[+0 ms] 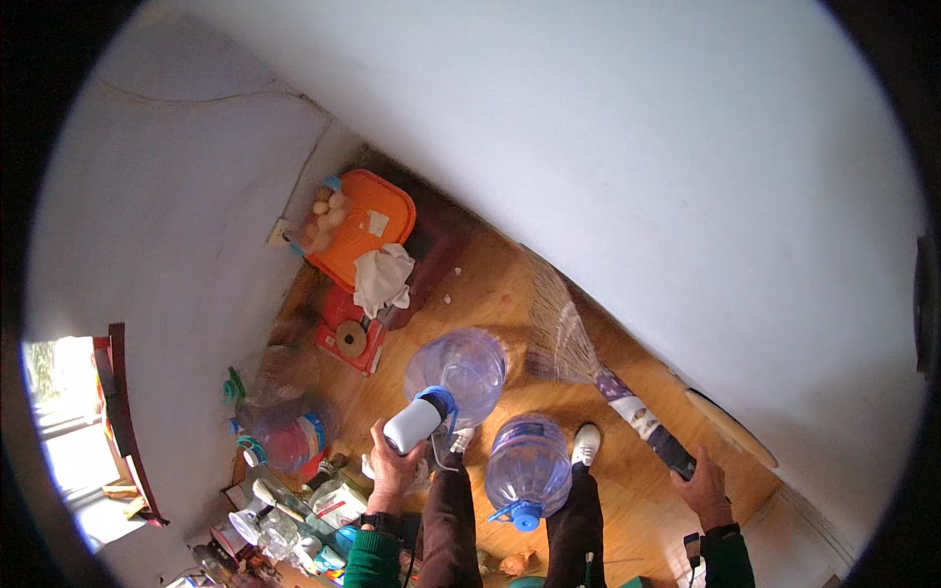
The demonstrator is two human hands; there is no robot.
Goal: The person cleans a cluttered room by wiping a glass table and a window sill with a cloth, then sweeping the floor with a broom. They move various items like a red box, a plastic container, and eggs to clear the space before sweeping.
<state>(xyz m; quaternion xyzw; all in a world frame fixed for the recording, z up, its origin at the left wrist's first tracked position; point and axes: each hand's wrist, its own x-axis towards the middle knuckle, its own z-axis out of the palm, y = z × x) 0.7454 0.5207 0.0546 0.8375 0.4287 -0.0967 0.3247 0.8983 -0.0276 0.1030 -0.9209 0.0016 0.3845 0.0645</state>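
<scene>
My right hand (703, 489) is closed round the dark-wrapped handle of a straw broom (562, 323), whose bristles reach the floor along the white wall. My left hand (395, 463) is on a white cylindrical water pump (413, 425) with a black collar. This pump sits at the mouth of a large clear plastic water bottle (467, 367), which has a blue handle ring. A second large bottle (526, 463) with a blue cap stands between my legs.
An orange plastic tray (375, 213) with a crumpled white cloth (384, 278) and a bag of round items (327, 217) lies near the corner. A roll of tape (351, 339) rests on a red box. Jars and bottles (279, 533) crowd the lower left. A round board (731, 428) leans on the wall.
</scene>
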